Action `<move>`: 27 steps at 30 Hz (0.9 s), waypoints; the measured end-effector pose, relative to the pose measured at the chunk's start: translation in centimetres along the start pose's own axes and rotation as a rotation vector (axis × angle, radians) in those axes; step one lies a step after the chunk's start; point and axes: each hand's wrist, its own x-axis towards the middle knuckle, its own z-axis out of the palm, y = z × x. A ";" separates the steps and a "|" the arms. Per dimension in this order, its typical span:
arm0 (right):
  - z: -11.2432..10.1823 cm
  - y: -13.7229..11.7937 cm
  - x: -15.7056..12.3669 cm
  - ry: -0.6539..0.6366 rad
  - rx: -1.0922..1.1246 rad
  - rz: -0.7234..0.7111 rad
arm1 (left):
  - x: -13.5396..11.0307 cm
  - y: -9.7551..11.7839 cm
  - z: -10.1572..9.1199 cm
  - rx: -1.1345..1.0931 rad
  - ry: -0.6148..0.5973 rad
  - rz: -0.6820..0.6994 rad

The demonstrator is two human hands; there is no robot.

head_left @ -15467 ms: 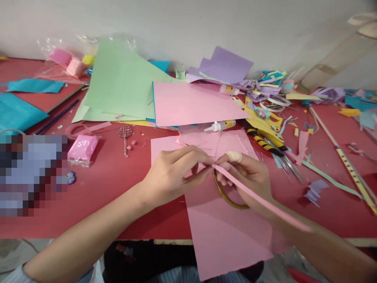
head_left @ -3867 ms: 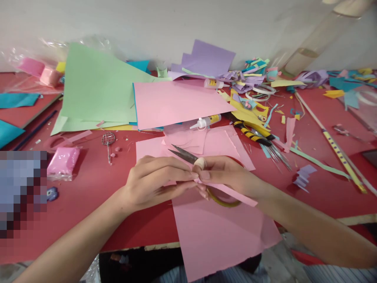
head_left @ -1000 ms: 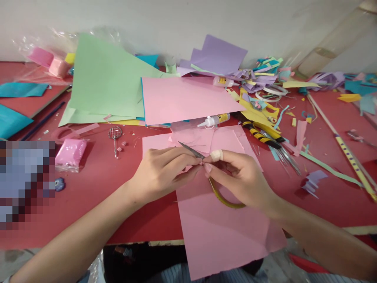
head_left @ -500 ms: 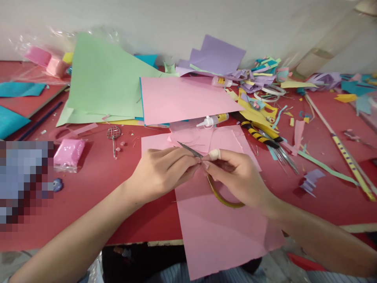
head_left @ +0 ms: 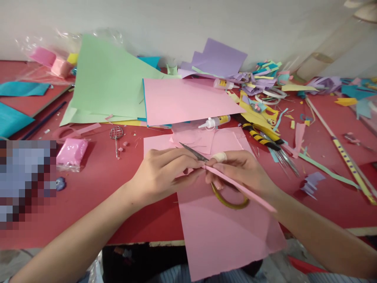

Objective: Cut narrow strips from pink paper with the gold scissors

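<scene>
A narrow pink paper strip (head_left: 241, 185) runs from my fingertips down to the right, across my right hand and wrist. My left hand (head_left: 166, 171) is closed, pinching the strip's near end between thumb and fingers. Right beside it, my right hand (head_left: 240, 171) is closed on the same strip, thumb on top; a pale wrap covers one of its fingers. Under both hands are scissors (head_left: 188, 148) with a yellow handle, the blade tip showing at upper left and the middle hidden. They appear to lie on a large pink paper sheet (head_left: 229, 243) that overhangs the table's front edge.
Two glue bottles (head_left: 216, 122) lie near a pink sheet (head_left: 188, 100) and a green sheet (head_left: 108, 82) at the back. Black-and-yellow pliers (head_left: 262, 135) and paper scraps (head_left: 312, 184) are on the right. A wire whisk-like charm (head_left: 116, 135) and a pink clay packet (head_left: 72, 153) lie left.
The pink strip has come into view, stretching from the pinch over my right hand. My right hand has shifted slightly down and right, its fingers curling under. The view has shifted a little.
</scene>
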 end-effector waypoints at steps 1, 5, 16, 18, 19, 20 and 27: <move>0.0 0.1 0.0 -0.012 0.022 0.009 | 0.1 0.1 -0.1 -0.025 0.003 -0.013; -0.1 0.6 0.3 -0.027 0.058 0.021 | 0.5 0.5 -0.3 -0.089 -0.001 -0.023; -0.3 1.4 0.7 -0.075 0.078 -0.040 | 0.3 0.5 -0.2 -0.014 -0.030 0.065; -0.1 1.4 0.6 -0.057 0.076 -0.036 | 0.2 0.3 -0.3 0.001 -0.067 0.084; -0.1 1.4 0.6 -0.045 0.076 -0.034 | 0.2 0.2 -0.4 0.002 -0.083 0.089; 0.0 1.4 0.6 -0.031 0.079 -0.031 | 0.2 0.1 -0.4 -0.004 -0.092 0.088; 0.3 1.6 0.4 0.013 0.117 -0.013 | 0.1 0.5 0.2 -0.275 -0.027 -0.099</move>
